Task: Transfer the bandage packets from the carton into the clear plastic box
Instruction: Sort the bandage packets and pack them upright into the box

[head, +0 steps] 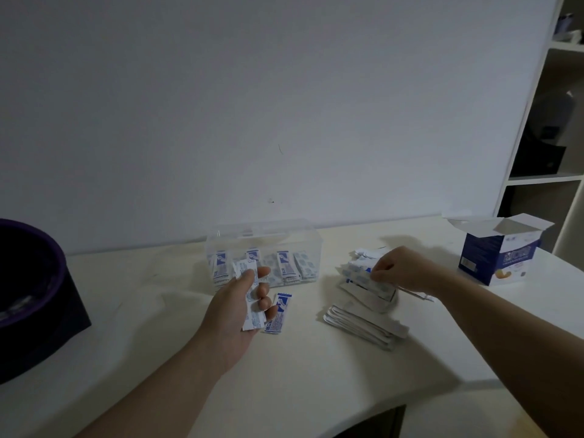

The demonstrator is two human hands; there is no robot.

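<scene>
Although several white-and-blue bandage packets (286, 268) already stand in rows inside the clear, rectangular plastic box (262, 230) at the centre of the frame, the job looks only partly done. The blue-and-white cardboard carton (497, 257) stands at the right edge with its top flaps open; whether anything remains inside cannot be told from this angle. Between carton and box, right of centre, a loose pile (366, 324) of flat silvery-white packets lies on the cream tabletop (158, 311), so the contents appear to have been emptied out there rather than carried straight across.

The right hand (407, 268) reaches onto that pile, thumb and fingertips pinching a few top packets (360, 275). The left hand (232, 311), lower centre and just in front of the box, holds a small bundle of packets (252, 320), fingers curled round it and thumb pressed on top. One single blue-printed packet (279, 312) lies on the tabletop just beside that hand.

Judging by this, what is left is the larger share: the bundle, the stray packet and the whole pile have yet to go into the box, which has plenty of room above its rows. A dark round tub (28, 279) with a purple rim sits at the left edge, and white shelving (556, 178) fills the upper right.
</scene>
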